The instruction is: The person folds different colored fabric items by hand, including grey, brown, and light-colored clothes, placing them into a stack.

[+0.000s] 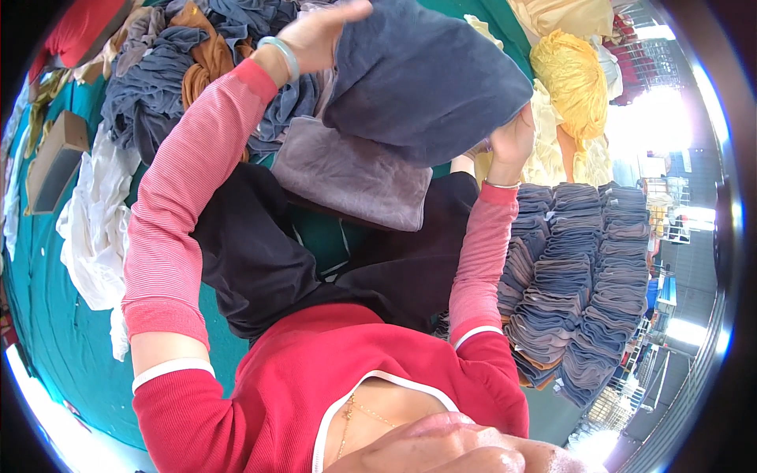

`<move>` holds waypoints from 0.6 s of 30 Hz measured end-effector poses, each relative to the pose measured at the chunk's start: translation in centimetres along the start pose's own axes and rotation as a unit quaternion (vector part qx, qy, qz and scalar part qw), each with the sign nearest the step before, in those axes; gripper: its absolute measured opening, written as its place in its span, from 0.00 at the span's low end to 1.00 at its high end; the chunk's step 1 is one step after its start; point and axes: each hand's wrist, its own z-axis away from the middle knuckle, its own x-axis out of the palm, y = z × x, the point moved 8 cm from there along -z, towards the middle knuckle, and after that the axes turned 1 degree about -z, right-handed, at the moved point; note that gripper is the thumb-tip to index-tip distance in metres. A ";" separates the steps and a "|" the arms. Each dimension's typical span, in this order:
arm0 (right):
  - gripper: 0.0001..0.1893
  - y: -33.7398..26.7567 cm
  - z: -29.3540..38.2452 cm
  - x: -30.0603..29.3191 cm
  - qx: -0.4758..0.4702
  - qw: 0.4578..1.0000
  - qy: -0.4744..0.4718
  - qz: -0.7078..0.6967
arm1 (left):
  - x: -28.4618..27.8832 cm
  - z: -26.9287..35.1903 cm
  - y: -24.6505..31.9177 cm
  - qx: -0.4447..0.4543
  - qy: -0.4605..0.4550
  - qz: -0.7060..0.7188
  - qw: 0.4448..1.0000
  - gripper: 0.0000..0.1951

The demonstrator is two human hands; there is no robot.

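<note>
A dark blue-grey plush cloth, folded with a rounded outer edge, is raised in front of me. My right hand grips its lower right edge. At its upper left edge is my left hand, with a pale green bangle at the wrist; one digit is stretched out, and the cloth hides part of the hand, so its hold is unclear. Below the raised cloth, a folded grey-brown plush cloth lies across the gap between my black-trousered legs, its top partly covered.
Crumpled blue-grey and orange cloths are heaped at upper left. White fabric and a box-like block lie on the green ground sheet. Tall rows of folded cloths stand at right, below a yellow bundle.
</note>
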 end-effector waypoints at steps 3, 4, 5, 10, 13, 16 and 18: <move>0.21 0.4 0.3 0.2 -0.019 0.999 0.039 -0.002 | 0.6 -0.1 -1.2 0.001 0.004 -0.105 0.994 0.17; 0.21 0.1 0.8 0.2 -0.018 0.999 0.039 -0.002 | 0.3 -0.2 -0.9 -0.001 0.025 -0.137 0.990 0.16; 0.21 -0.9 1.6 -0.2 -0.033 0.998 0.044 0.036 | -0.1 -0.3 -0.4 -0.003 0.048 -0.168 0.985 0.16; 0.18 -4.9 7.2 -2.3 -0.073 0.974 0.154 0.150 | 1.1 2.0 4.7 0.095 0.068 -0.146 0.982 0.10; 0.16 -4.1 8.5 0.8 -0.088 0.972 0.100 0.192 | 1.9 4.1 5.9 0.116 0.078 -0.128 0.982 0.09; 0.16 -4.8 10.7 4.0 -0.166 0.947 0.132 0.243 | 4.4 5.9 6.8 0.126 -0.003 -0.115 0.985 0.10; 0.17 -5.6 12.1 6.9 -0.277 0.884 0.159 0.340 | 6.2 7.3 7.6 0.129 -0.069 -0.111 0.983 0.17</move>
